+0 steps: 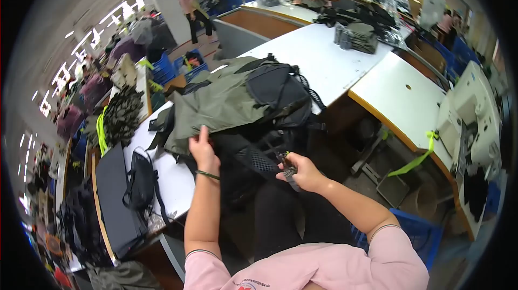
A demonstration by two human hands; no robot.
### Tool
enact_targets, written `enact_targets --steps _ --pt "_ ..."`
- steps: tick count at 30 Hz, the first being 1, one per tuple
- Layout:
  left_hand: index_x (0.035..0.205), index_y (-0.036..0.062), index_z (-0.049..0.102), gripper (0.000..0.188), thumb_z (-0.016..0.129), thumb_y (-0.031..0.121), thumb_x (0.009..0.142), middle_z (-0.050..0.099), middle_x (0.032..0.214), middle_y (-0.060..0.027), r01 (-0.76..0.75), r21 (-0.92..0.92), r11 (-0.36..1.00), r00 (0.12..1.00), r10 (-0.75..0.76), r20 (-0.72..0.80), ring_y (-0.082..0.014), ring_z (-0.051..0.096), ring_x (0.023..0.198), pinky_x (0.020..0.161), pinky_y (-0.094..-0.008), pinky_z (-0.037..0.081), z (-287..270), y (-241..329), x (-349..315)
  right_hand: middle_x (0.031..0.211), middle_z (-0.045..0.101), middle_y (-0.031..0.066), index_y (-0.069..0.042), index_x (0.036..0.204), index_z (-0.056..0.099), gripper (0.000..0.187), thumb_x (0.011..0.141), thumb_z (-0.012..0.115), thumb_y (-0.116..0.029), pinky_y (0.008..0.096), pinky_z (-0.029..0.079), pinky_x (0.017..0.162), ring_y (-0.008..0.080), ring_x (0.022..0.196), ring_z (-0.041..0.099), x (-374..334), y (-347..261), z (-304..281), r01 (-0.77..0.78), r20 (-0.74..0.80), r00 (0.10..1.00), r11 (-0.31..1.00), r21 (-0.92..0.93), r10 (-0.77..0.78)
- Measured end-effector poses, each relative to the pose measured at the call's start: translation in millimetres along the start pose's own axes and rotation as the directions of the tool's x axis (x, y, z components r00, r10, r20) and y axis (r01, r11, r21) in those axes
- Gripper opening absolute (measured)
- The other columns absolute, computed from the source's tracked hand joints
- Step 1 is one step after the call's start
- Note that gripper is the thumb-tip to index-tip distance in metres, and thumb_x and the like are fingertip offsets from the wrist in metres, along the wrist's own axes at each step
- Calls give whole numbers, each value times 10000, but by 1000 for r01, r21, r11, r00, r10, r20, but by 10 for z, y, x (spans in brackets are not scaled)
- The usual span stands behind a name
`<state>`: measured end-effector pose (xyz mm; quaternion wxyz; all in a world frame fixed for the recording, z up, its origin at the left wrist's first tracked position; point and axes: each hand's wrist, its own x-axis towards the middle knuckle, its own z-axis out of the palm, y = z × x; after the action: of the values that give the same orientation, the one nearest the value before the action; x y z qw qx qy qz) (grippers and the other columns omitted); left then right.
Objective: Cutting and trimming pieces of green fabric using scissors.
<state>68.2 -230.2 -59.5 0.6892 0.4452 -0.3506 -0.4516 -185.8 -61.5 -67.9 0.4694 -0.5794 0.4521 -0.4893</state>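
Your left hand (202, 152), grip unclear, is nearer the olive fabric panel (221, 109) ahead, whose length slants away rightward; your right hand (304, 174) clasps a small tool (289, 170).

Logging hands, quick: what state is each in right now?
Left hand: at the edge of the green bag; grip can't be told.
Right hand: closed, holding a small tool.

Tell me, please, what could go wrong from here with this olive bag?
The small tool in the right hand appears close to the black mesh panel and might snag it. The olive bag hangs partly over the near edge of the white table, so it could slide down.
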Motion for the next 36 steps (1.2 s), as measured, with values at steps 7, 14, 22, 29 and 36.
enact_targets --steps 7,14,22,29,36 --pt "1220 33 562 313 624 99 920 612 1193 -86 -460 -221 860 844 501 192 -186 587 1065 943 -329 467 573 1745 308 990 680 74 -15 1013 577 275 822 769 -63 272 514 822 117 896 638 -319 -110 -348 -53 -65 996 998 43 55" --pt "1296 51 532 348 503 189 978 575 1291 -162 -421 -413 808 718 575 392 -245 558 1192 1019 -381 452 454 2881 -409 978 672 74 -23 964 609 220 816 769 -50 259 518 790 113 878 635 -562 -527 -736 118 -263 960 991 65 -97" --pt "1368 -11 449 569 597 199 861 535 1340 -149 -248 -248 937 645 350 679 -241 552 1181 1009 -390 445 -143 2026 -461 1184 623 185 -49 1011 518 292 854 750 -134 374 494 961 242 1095 624 -568 -884 -917 378 -297 906 892 247 -301" --pt "1317 -30 490 567 653 162 809 603 1252 -185 164 -300 940 525 174 833 -286 612 1109 986 -410 478 279 1564 -1120 1105 611 65 -48 1048 538 254 871 719 -66 310 500 923 145 1037 595 -560 -634 -648 147 -169 982 894 423 -82" --pt "1293 -33 509 590 726 160 779 623 1223 -185 116 -344 932 488 248 837 -270 625 1080 983 -407 480 7 1515 -1095 912 591 0 -71 971 558 228 844 748 -60 222 431 684 68 789 551 -577 -947 -541 191 -209 973 848 494 -98"
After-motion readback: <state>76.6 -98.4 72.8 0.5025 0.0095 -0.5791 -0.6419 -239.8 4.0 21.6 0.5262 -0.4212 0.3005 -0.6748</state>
